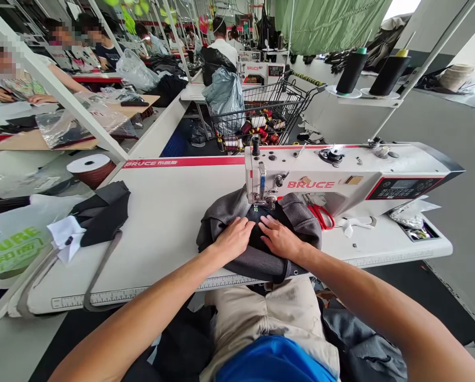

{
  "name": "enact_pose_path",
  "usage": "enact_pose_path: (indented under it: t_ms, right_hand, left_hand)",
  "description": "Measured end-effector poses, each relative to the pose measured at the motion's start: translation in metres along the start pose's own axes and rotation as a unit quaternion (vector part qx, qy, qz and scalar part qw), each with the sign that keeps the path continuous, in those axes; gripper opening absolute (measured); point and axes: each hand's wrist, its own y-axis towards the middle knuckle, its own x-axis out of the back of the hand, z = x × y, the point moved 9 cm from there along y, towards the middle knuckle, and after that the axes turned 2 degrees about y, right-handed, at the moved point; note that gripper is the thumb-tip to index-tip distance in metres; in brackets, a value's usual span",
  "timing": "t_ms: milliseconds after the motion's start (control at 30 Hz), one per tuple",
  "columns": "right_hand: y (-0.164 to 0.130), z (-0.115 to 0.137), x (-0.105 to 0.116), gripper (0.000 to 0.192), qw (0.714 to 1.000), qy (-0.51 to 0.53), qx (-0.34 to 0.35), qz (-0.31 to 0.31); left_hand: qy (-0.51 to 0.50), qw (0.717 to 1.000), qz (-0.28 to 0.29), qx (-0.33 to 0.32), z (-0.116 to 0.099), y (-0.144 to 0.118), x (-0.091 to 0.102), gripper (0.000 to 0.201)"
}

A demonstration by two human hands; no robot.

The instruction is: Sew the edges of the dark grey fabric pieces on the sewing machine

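A dark grey garment [217, 215] lies bunched around the needle area of a white sewing machine [317, 178]. My left hand [235, 236] presses down on the cloth just left of the presser foot [266, 206], fingers stretched forward. Close beside it, my right hand [279, 237] rests on the black inner part of the fabric with its fingers spread. Both hands touch the garment from above, and neither grips it. Small bright green marks show on the cloth under the foot. Red-handled scissors [323, 216] lie behind the garment to the right.
Black fabric pieces [108, 212] and a grey strip [102, 265] lie on the table's left end. Two black thread cones [351, 73] stand on a rack. Behind the table is a wire cart [261, 114] of spools. Other people work at the far left and back.
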Motion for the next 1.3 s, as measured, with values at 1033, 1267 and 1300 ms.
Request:
enact_pose_path:
  t_ms: [1033, 1267, 1300]
  right_hand:
    - [-0.020, 0.017, 0.003, 0.047, 0.986, -0.129, 0.076, 0.067]
    - [-0.029, 0.022, -0.001, 0.045, 0.984, -0.101, 0.132, 0.065]
    - [-0.029, 0.021, -0.001, 0.045, 0.984, -0.100, 0.128, 0.070]
  left_hand:
    - [-0.060, 0.983, -0.098, -0.140, 0.002, -0.004, -0.002, 0.036]
    - [-0.101, 0.976, -0.134, -0.136, 0.007, -0.003, 0.001, 0.024]
    - [-0.098, 0.976, -0.138, -0.139, 0.007, -0.004, 0.001, 0.024]
